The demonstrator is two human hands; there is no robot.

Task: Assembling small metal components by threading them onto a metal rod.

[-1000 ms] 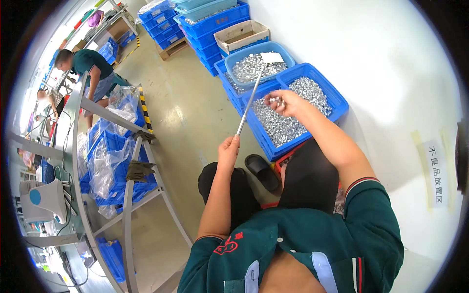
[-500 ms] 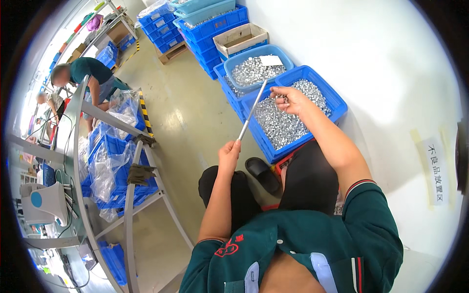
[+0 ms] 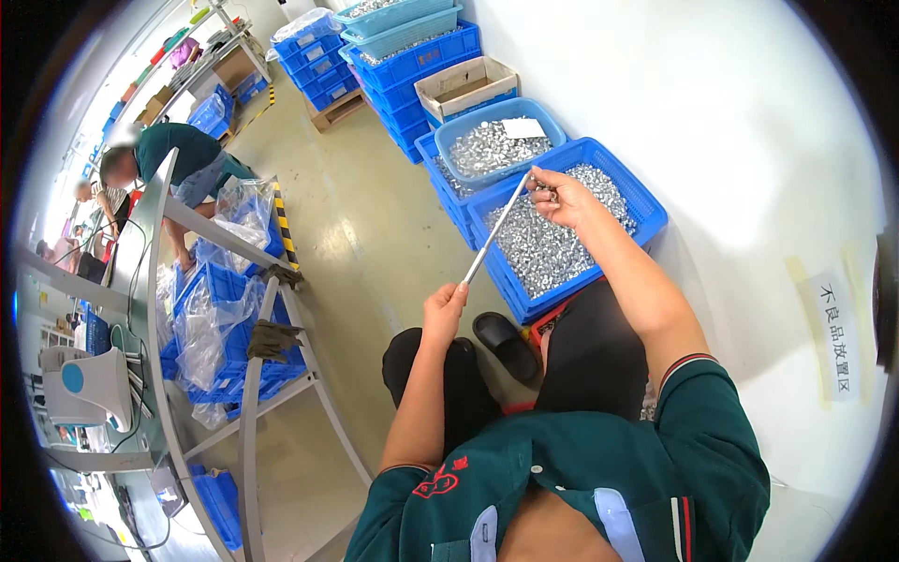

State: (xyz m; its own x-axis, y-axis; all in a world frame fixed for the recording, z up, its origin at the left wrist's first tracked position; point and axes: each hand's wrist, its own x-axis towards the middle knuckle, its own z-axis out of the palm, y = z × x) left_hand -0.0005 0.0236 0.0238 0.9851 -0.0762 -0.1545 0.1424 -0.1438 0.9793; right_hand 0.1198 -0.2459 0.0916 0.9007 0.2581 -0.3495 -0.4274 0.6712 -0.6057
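Note:
My left hand [image 3: 444, 312] is closed round the lower end of a slim silver metal rod [image 3: 494, 234], which slants up to the right. At the rod's upper tip my right hand [image 3: 562, 199] pinches thumb and forefinger together. Small silver metal parts [image 3: 553, 196] show in its curled fingers; whether these are nuts is too small to tell. Below this hand stands a blue plastic crate [image 3: 649, 211] filled with many loose small metal parts [image 3: 543, 253]. Just beyond it, a light-blue basket [image 3: 554, 120] holds more metal parts, with a white paper [image 3: 524, 128] on top.
A beige-edged box [image 3: 468, 82] and stacked blue crates [image 3: 398, 94] line the white wall. To the left is a grey metal frame [image 3: 245, 421] beside blue crates with plastic bags [image 3: 211, 323]. A co-worker [image 3: 183, 155] bends over there. A black slipper [image 3: 506, 345] lies by my feet.
My right hand has come to the rod's upper tip, its thumb and forefinger now meeting there. The rod and my left hand have shifted slightly down and right in the view.

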